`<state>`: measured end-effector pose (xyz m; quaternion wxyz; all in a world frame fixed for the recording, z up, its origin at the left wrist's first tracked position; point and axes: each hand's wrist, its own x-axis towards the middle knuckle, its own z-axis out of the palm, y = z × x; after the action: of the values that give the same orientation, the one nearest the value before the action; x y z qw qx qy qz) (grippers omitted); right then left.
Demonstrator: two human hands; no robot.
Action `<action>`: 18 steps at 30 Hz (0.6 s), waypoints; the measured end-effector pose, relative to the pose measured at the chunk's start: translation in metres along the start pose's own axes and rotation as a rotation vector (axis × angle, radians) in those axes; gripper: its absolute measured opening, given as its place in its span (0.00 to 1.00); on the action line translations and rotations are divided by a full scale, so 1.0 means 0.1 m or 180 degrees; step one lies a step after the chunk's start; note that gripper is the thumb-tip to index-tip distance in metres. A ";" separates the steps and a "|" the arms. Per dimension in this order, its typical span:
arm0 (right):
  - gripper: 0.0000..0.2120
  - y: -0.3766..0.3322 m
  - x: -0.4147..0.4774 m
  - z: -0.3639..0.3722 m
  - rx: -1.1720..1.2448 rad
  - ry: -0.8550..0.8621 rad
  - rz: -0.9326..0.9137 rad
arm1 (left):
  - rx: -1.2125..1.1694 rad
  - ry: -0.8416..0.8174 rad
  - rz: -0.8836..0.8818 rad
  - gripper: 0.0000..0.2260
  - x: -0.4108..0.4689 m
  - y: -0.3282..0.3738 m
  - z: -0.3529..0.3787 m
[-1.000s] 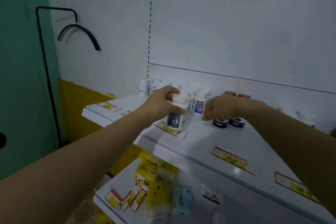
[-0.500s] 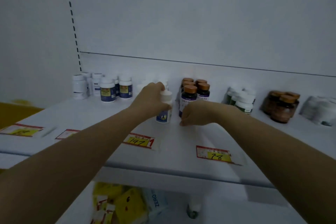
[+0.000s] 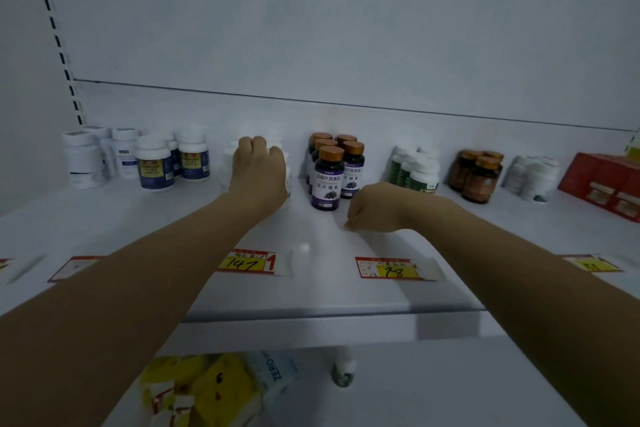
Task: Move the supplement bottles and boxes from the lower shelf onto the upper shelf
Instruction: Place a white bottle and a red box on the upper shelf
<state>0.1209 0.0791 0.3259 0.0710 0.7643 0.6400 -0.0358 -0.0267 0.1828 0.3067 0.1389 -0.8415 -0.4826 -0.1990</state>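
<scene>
Mostly white: back panel [image 3: 311, 28], upper shelf [image 3: 166, 222] with price tags [image 3: 247, 262] along its front and bottle clusters at the rear. Left hand [image 3: 259, 173] curls over a white bottle [image 3: 287, 175] standing beside the purple-label bottles [image 3: 327, 180]; right hand [image 3: 374, 206] an empty fist on the shelf. Lower shelf [image 3: 450, 385]: one small bottle [image 3: 343, 371], yellow packs [image 3: 207, 388].

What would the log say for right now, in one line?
left hand: grips white bottle on upper shelf | right hand: fist, empty | lower shelf: lone bottle visible
</scene>
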 end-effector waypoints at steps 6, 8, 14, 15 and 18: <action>0.20 -0.09 -0.19 -0.04 -0.0113 0.0180 0.0079 | -0.0499 0.0308 0.0140 0.25 -0.19 0.04 -0.09; 0.20 -0.13 -0.27 -0.04 -0.0093 0.0304 0.0089 | -0.0644 0.0038 0.0211 0.21 -0.30 0.05 -0.20; 0.18 -0.31 -0.50 -0.01 0.0195 0.0839 0.0070 | -0.0611 -0.0513 0.0169 0.20 -0.64 -0.20 -0.46; 0.18 -0.35 -0.55 0.00 0.0225 0.0894 0.0032 | -0.0653 -0.0577 0.0113 0.19 -0.72 -0.23 -0.50; 0.18 -0.40 -0.76 0.01 0.0271 0.0961 -0.0125 | -0.0723 -0.0674 -0.0003 0.17 -0.95 -0.22 -0.67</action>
<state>0.0680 0.0118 0.3332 -0.0592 0.7506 0.6561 0.0510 -0.1026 0.0930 0.3222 -0.0090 -0.8679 -0.4693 -0.1625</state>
